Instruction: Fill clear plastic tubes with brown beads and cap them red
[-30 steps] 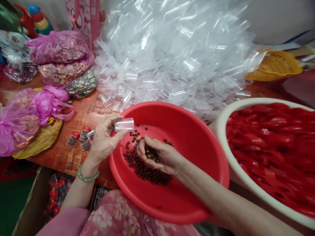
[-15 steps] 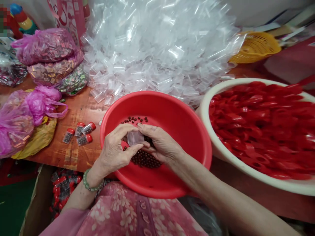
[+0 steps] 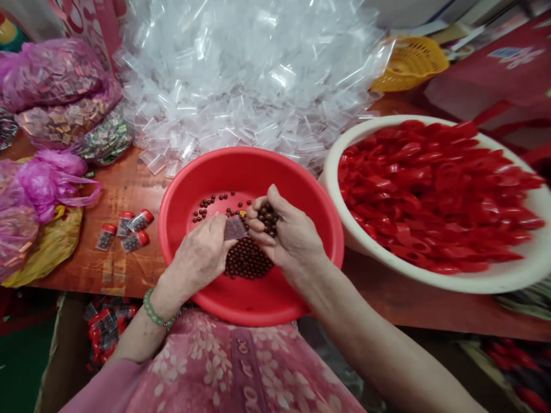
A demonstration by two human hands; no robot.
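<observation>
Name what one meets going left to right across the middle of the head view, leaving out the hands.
Translucent purple-pink plastic bag, four small clear bottles with red caps, round red plastic basin, white tub of glossy red plastic pieces.

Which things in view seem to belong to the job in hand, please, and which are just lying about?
Apparently in the job:
- cup in the left hand
- beads, some in the right hand
- red basin
- clear cups
- capped cups

Probably lying about:
- yellow basket
- patterned bag
</observation>
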